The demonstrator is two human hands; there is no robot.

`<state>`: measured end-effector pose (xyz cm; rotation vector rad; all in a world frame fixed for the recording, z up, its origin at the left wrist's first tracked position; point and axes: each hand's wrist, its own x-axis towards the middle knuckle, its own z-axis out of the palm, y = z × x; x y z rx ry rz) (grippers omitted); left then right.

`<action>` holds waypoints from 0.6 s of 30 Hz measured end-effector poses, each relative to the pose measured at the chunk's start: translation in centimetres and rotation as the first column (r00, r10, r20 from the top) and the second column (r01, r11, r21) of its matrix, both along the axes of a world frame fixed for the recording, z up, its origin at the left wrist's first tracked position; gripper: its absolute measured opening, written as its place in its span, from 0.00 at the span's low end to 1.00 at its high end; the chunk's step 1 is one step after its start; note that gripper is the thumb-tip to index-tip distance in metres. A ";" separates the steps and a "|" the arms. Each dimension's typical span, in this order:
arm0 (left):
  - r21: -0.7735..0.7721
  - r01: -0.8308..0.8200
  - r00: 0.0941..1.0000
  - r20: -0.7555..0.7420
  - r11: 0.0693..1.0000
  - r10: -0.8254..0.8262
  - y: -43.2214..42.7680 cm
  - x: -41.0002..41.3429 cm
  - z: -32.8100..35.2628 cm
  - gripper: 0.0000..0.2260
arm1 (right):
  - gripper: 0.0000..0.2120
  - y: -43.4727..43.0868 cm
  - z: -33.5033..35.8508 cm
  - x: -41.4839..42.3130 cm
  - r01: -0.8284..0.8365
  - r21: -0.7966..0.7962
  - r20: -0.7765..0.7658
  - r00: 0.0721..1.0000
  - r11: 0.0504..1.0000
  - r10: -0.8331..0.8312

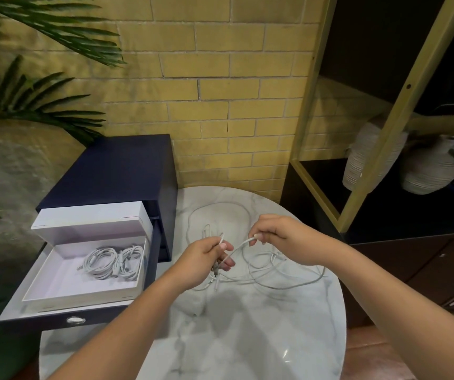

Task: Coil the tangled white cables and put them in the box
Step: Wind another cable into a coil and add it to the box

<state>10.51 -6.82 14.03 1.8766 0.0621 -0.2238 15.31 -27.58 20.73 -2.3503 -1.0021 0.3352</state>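
Note:
Loose white cables lie tangled on the round marble table. My left hand pinches a cable end above the tangle, and plugs hang below its fingers. My right hand grips the same cable a short way along, so a stretch of it runs between both hands. To the left, an open white box sits in a pulled-out dark blue drawer. Two coiled white cables lie inside the box, and its lid stands upright at the back.
The dark blue cabinet stands against a yellow brick wall. Palm leaves hang over the left side. A dark shelf unit with gold posts holds two ribbed pale vases on the right.

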 end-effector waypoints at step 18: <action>-0.013 -0.348 0.937 0.037 0.937 0.348 1.3 2.2 -0.7 0.10 | 0.10 1.0 0.3 -1.1 -0.258 -0.171 -0.056 0.966 0.951 0.252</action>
